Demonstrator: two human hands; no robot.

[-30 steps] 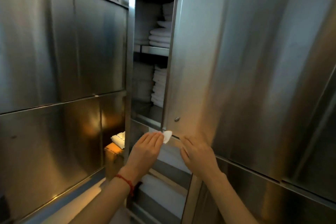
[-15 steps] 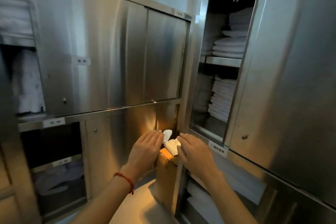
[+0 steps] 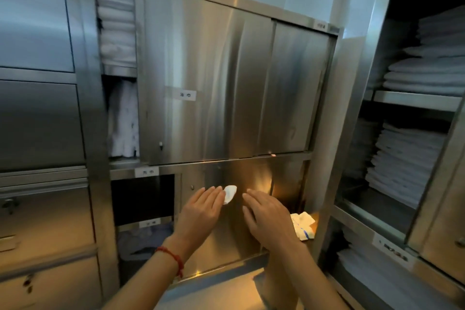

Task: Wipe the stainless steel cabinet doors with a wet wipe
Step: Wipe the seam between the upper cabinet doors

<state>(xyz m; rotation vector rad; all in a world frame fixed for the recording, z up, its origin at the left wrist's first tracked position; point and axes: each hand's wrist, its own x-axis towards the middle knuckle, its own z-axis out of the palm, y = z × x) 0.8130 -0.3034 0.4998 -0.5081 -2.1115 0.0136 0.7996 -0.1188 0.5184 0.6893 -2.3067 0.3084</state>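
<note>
Two hands are raised before the lower door (image 3: 226, 221) of the middle steel cabinet. The left hand (image 3: 200, 211) has its fingers straight and close together, and the wipe (image 3: 229, 194), a small white wad, sticks out past its fingertips toward the right; the hand hides how it is held, so I cannot tell whether a thumb pinches it or the fingers only press it to the steel. A red cord (image 3: 173, 258) circles the left wrist. The right hand (image 3: 268, 214) lies just beside, fingers straight and slightly spread, holding nothing; whether it touches the door I cannot tell. Right of that hand, a crumpled white packet (image 3: 303, 225) with blue marks lies on a ledge in the corner. Above the lower door is the upper sliding door (image 3: 206, 78), which carries a small white label (image 3: 185, 94). Left of it, an open gap shows stacked white towels (image 3: 117, 25). Under that gap is a dark open compartment (image 3: 142, 199). At the right, another cabinet stands open, with folded white linen (image 3: 407, 166) on its shelves.
</note>
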